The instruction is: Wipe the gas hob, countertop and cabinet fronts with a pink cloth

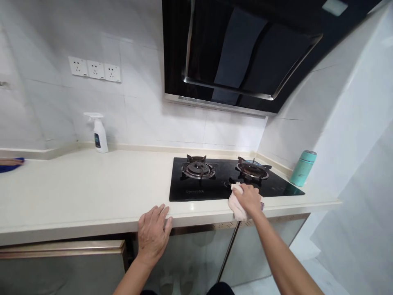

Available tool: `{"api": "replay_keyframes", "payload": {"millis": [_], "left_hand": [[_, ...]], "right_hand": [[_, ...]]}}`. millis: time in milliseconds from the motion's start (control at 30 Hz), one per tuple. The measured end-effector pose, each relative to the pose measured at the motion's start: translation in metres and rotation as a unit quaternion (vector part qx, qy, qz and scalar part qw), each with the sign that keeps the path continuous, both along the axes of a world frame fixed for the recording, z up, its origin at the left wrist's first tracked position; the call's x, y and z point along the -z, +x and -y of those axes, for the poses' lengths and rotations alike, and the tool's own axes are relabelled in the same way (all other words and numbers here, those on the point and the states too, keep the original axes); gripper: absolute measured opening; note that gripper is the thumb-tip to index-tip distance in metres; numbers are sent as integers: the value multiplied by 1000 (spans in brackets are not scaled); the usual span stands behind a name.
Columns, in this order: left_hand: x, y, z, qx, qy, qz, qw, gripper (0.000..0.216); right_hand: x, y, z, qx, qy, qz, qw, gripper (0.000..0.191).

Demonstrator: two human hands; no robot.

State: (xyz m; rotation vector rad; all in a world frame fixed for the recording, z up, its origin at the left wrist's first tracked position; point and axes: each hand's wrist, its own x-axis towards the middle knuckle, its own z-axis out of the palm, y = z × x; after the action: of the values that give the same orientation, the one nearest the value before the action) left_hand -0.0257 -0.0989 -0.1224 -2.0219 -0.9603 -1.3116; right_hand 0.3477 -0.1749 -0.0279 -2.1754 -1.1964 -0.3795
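My right hand [249,199] grips a pale pink cloth [238,208], pressed against the front edge of a black glass gas cooktop [219,191]. Part of the cloth hangs over the counter's front edge, and my palm hides some of it. My left hand [153,230] rests with its fingers stretched out on the counter edge, left of the cooktop, holding nothing. Behind my hands sit the left burner [199,169] and the right burner [252,169], each with a dark pan support.
A black range hood [215,49] hangs low above the cooktop. On the white counter [92,188] stand a white spray bottle [100,135] at the back left and a teal flask [303,169] at the right. A cabinet door [64,268] juts out below left.
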Motion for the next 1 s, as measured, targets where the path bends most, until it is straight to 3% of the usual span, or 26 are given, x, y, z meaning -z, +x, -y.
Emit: {"api": "replay_keyframes", "payload": {"millis": [200,267,333,433,533,833,933,1000], "left_hand": [[0,-1,1,-11,0,1,1000,28],[0,-5,0,-3,5,-14,1000,32],[0,-11,0,8,3,-30,1000,34],[-3,-16,2,13,-13,-47,999,32],[-4,-16,2,16,-24,-54,998,31],[2,-7,-1,15,-18,-11,1000,29],[2,-4,2,1,-22,-5,1000,30],[3,-2,2,-2,-30,-2,1000,30]], "right_hand": [[17,-174,-29,-216,-27,74,973,33],[25,-217,-30,-280,26,103,954,37],[35,-234,-29,-315,96,116,937,36],[52,-212,-21,-336,179,127,916,35],[68,-155,-5,-342,212,178,898,44],[88,44,73,-188,63,195,961,62],[95,53,77,-95,89,141,981,61],[98,14,66,-76,99,99,987,52]]}}
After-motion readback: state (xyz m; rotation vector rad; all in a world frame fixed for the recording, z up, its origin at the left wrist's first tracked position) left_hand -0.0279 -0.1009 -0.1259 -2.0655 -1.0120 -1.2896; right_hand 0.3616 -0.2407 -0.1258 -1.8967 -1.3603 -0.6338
